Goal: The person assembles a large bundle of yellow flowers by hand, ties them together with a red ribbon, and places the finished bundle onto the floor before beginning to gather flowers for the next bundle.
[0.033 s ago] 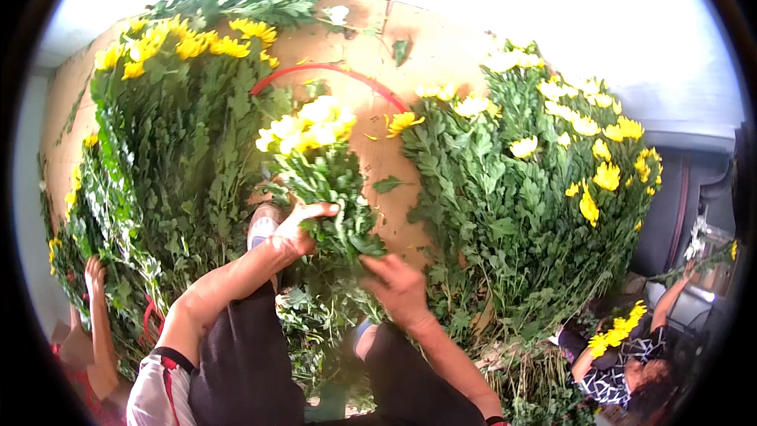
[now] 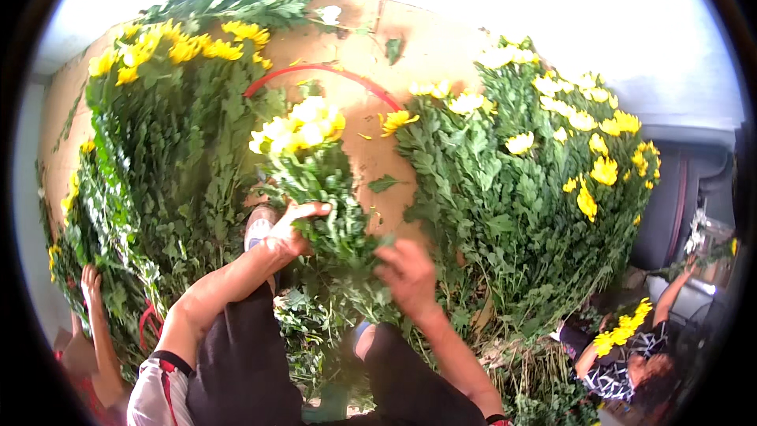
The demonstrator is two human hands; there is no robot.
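Note:
My left hand is closed round the leafy stems of a bunch of yellow chrysanthemums, its thumb lying across the front. The blooms stand together at the top, with green leaves below the grip. My right hand is at the right side of the lower leaves, its fingers curled and smeared by motion. Whether it grips a leaf or stem cannot be made out. Just beyond the bunch, a red curved strip arcs over the brown cardboard.
Piles of chrysanthemums lie to the left and right. Cut stems and leaves litter the ground by my legs. One person's hand touches the far-left pile; another person at lower right is beside yellow flowers.
My right hand has moved up and a little to the right beside the bunch. My left hand keeps its hold on the stems, and the whole view has shifted slightly.

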